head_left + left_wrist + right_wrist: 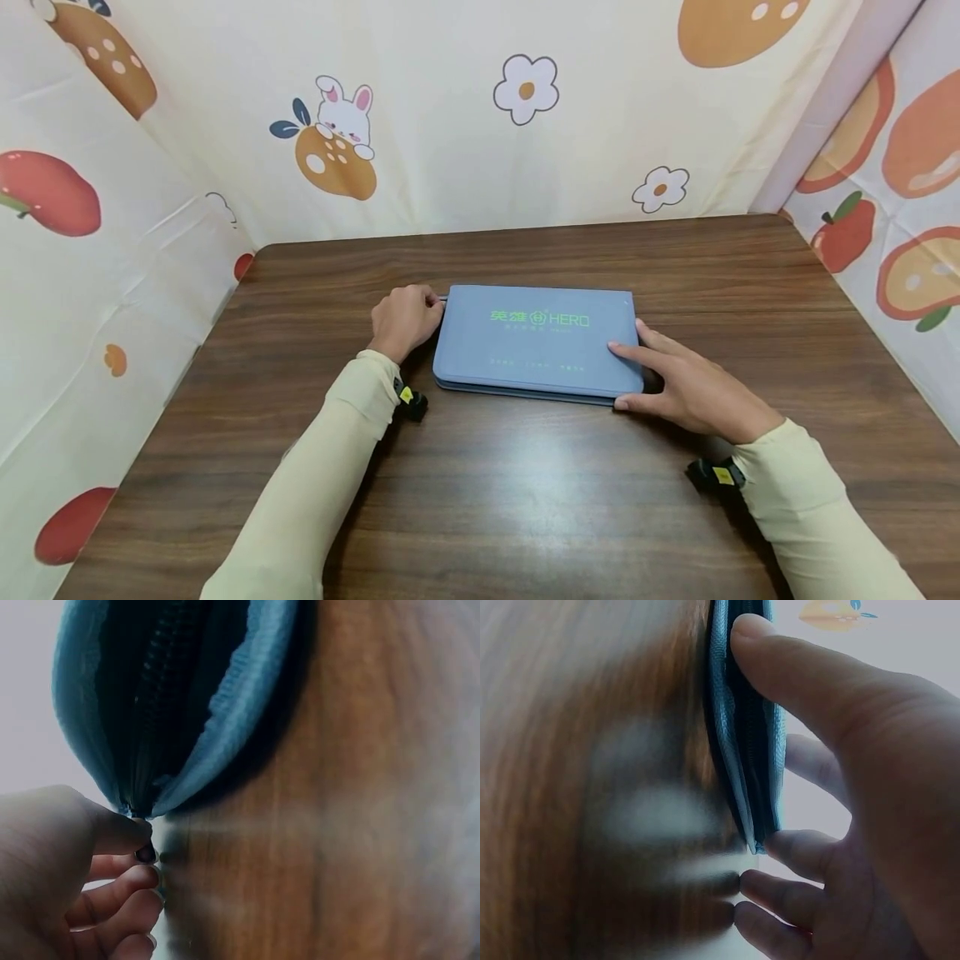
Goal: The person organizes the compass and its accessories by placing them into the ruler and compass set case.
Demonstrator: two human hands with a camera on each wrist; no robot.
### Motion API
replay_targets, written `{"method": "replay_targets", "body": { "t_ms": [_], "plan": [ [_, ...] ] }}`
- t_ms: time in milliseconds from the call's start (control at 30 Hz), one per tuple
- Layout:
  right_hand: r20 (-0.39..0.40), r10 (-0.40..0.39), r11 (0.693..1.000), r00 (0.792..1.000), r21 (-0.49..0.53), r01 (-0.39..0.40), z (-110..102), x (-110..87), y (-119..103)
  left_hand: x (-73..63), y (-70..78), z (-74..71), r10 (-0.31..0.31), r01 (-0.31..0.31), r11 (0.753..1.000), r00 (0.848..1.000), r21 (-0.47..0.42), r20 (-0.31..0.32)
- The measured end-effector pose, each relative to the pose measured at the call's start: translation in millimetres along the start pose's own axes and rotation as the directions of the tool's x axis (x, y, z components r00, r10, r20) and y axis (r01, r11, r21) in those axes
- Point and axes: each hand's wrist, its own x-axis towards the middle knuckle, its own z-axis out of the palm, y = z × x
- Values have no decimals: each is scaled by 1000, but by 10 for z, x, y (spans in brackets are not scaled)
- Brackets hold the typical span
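A flat blue zip case [536, 350] with green "HERO" lettering lies on the table, its zipper running along the edge. At its far left corner my left hand [406, 322] pinches a small dark zipper pull [146, 851] between thumb and index finger, the other fingers curled below. My right hand [693, 387] grips the case's right end. Its index finger rests on the top face and the thumb presses on the front zipper edge. In the right wrist view, the zipper edge [750, 750] of the case shows beside the thumb.
Beneath everything is a dark wood-grain table [540, 500]. A cream curtain [450, 150] printed with fruit, flowers and a rabbit hangs along the back edge, with similar printed cloth on both sides.
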Motion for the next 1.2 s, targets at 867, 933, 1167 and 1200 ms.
{"method": "replay_targets", "body": {
  "t_ms": [867, 933, 1167, 1200],
  "plan": [
    [-6, 20, 1000, 1000, -18, -20, 26, -13, 14, -832, 769, -78, 691, -726, 684, 678, 77, 251],
    [-10, 23, 1000, 1000, -18, -24, 28, -11, 15, -857, 754, -46, 701, -730, 677, 678, 92, 221],
    [0, 49, 999, 999, -7, -49, 11, 8, 0, -931, 711, 22, 698, -707, 702, 707, 83, 111],
    [-1, 51, 999, 999, -6, -51, 10, 7, 0, -933, 710, 35, 698, -705, 705, 709, 79, 101]
  ]
}}
